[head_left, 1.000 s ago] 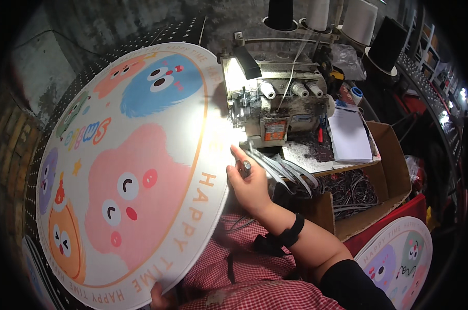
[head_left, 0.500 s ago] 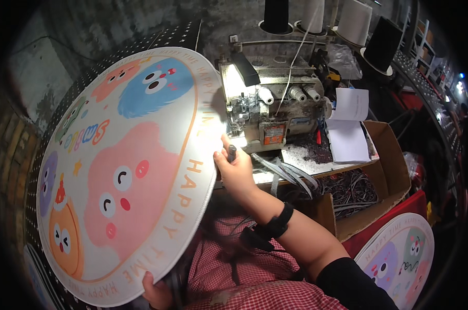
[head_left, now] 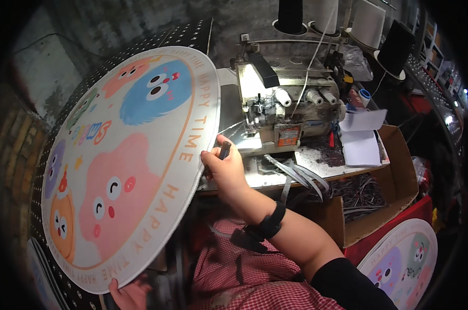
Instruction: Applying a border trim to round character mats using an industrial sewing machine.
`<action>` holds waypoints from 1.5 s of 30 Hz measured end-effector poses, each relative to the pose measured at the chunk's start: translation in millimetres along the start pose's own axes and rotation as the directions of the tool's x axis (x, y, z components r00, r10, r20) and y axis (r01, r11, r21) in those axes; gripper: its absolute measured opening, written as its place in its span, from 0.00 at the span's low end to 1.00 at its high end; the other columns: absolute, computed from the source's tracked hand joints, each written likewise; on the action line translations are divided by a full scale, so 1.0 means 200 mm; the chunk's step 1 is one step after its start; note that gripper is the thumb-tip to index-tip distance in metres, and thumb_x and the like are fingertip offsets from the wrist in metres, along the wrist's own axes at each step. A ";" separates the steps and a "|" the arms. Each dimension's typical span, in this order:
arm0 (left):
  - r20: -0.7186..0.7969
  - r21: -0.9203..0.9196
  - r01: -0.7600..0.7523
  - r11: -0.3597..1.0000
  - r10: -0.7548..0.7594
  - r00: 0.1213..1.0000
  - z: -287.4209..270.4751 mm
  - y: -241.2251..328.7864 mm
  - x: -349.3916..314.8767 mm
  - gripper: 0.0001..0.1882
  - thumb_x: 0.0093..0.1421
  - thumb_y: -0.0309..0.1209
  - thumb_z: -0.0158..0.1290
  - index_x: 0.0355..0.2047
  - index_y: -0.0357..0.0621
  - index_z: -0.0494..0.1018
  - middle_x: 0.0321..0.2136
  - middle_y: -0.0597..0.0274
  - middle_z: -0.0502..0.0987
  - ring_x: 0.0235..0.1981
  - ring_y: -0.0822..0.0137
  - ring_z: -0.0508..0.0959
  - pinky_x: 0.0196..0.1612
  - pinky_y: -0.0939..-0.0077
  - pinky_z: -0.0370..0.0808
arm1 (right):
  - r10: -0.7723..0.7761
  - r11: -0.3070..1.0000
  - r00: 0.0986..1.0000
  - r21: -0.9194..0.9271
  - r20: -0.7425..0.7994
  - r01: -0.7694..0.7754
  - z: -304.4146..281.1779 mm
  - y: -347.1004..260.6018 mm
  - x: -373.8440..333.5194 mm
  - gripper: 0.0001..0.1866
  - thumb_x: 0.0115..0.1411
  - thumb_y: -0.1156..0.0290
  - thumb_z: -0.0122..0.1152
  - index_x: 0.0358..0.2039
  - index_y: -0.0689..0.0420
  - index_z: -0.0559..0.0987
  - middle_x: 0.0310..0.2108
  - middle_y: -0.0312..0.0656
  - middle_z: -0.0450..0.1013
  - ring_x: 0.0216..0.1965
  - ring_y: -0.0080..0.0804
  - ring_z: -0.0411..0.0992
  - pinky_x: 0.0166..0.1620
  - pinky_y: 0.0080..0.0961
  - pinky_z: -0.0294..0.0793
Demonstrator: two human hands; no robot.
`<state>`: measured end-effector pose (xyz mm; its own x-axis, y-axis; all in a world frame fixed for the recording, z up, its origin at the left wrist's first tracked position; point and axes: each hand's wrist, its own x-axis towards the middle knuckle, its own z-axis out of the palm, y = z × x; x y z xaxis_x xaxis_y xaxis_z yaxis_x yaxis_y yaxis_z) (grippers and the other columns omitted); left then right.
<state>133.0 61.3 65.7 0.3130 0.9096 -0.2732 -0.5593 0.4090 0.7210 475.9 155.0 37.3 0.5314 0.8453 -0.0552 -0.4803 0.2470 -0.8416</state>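
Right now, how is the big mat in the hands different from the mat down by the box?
The big mat is held up tilted by both hands, filling the left side; the small-looking mat lies low at the right, beside the cardboard box, untouched. The big mat shows whole; the other is partly cut off. Both are round with cartoon monsters.

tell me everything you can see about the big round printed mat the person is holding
The big round printed mat is a flat white disc, seemingly of soft fabric, with a thin orange ring and pale lettering near its rim. It shows cartoon blobs: blue, pink, orange, purple. It is held up tilted, left of the grey sewing machine. The right hand grips its right edge, with a small dark tool between the fingers; the left hand holds the bottom edge. Its dotted black underside shows at the rim.
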 end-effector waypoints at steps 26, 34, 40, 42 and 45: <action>0.831 0.475 -0.866 0.157 -0.403 0.383 1.32 -0.05 1.43 0.19 0.36 0.24 0.64 0.29 0.42 0.69 0.34 0.67 0.64 0.33 0.76 0.67 0.37 0.82 0.69 | 0.541 0.819 0.813 0.086 0.214 -0.567 -0.22 -0.19 0.07 0.24 0.58 0.42 0.38 0.26 0.51 0.69 0.14 0.26 0.56 0.14 0.16 0.50 0.19 0.14 0.50; 0.851 0.477 -0.862 0.173 -0.335 0.404 1.31 -0.10 1.44 0.16 0.35 0.22 0.64 0.25 0.42 0.69 0.30 0.68 0.67 0.29 0.77 0.68 0.34 0.84 0.69 | 0.560 0.801 0.810 0.136 0.175 -0.583 -0.19 -0.18 0.09 0.22 0.57 0.46 0.38 0.19 0.50 0.66 0.11 0.26 0.55 0.11 0.16 0.49 0.16 0.15 0.50; 0.840 0.493 -0.848 0.194 -0.361 0.405 1.30 -0.09 1.45 0.16 0.35 0.21 0.63 0.25 0.42 0.69 0.30 0.68 0.67 0.29 0.77 0.68 0.33 0.84 0.69 | 0.564 0.792 0.799 0.140 0.206 -0.595 -0.19 -0.20 0.08 0.23 0.58 0.45 0.38 0.20 0.51 0.67 0.11 0.25 0.55 0.12 0.15 0.49 0.16 0.14 0.49; 0.844 0.505 -0.819 0.274 -0.357 0.401 1.30 -0.09 1.47 0.16 0.35 0.21 0.64 0.24 0.42 0.69 0.30 0.68 0.67 0.30 0.77 0.69 0.33 0.84 0.70 | 0.550 0.805 0.803 0.111 0.228 -0.583 -0.19 -0.20 0.08 0.23 0.58 0.45 0.38 0.20 0.51 0.67 0.11 0.25 0.55 0.11 0.15 0.49 0.16 0.13 0.48; 0.842 0.511 -0.810 0.287 -0.354 0.406 1.30 -0.08 1.48 0.16 0.35 0.21 0.64 0.24 0.42 0.70 0.31 0.68 0.68 0.30 0.77 0.69 0.33 0.84 0.70 | 0.510 0.835 0.818 0.077 0.266 -0.545 -0.18 -0.21 0.07 0.23 0.59 0.45 0.39 0.20 0.51 0.67 0.11 0.25 0.55 0.11 0.14 0.49 0.16 0.13 0.47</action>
<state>433.8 304.7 139.6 0.9718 0.1631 0.1702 -0.0218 -0.6567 0.7538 527.4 139.8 52.5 0.0042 0.9437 -0.3309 -0.7442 -0.2181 -0.6314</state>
